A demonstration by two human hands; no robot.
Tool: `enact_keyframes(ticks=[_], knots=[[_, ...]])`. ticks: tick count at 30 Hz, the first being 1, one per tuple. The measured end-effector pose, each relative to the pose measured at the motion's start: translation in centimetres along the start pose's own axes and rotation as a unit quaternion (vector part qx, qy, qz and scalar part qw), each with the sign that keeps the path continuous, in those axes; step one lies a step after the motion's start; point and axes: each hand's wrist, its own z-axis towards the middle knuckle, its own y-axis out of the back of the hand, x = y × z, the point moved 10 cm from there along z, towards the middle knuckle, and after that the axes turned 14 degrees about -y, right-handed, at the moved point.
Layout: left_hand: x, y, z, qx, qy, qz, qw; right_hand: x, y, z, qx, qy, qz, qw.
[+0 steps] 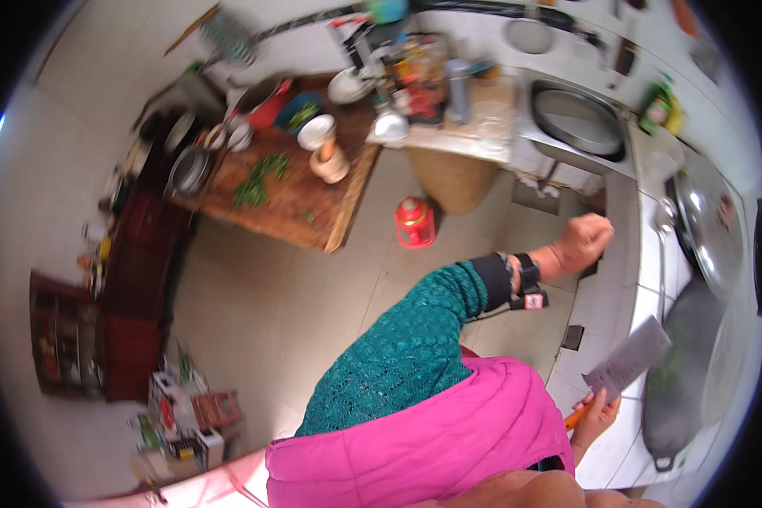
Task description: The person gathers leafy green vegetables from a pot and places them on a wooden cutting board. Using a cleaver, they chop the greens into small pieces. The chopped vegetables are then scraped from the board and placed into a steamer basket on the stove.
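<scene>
My left hand [584,242] is raised beside the tiled counter, its fingers curled into a fist with nothing seen sticking out of it. A device is strapped around that wrist [528,273]. Lower down, my right hand [597,416] grips the orange handle of a cleaver [632,359]. The broad blade points up and to the right, overlapping the near rim of a large dark wok [670,419] in the view. Greens [670,362] lie in the wok, blurred by haze. A long-handled metal ladle [662,254] rests on the white tiles beside it.
A shiny domed lid [711,222] covers another pan at the far right. Beyond stands a sink with a metal basin [578,124]. Chopped greens [260,181] and a wooden mortar [329,164] sit on a wooden table [279,222]. A red lantern-shaped object [414,223] stands on the floor.
</scene>
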Motion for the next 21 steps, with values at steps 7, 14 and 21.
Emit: enact_keyframes(ticks=[7,14,21], knots=[[-2.6,40.2,-10.8,-0.172,0.075,0.328,0.926,-0.4,-25.6,-4.5,0.273,0.049,-0.17,0.946],[-10.4,60.6,-26.3,-0.148,0.223,0.508,0.819,-6.5,-40.2,-12.6,0.41,0.057,-0.207,0.887],[-11.2,59.1,-32.4,0.258,0.14,0.474,0.83,-18.2,-44.5,-19.5,0.368,-0.056,-0.131,0.919]])
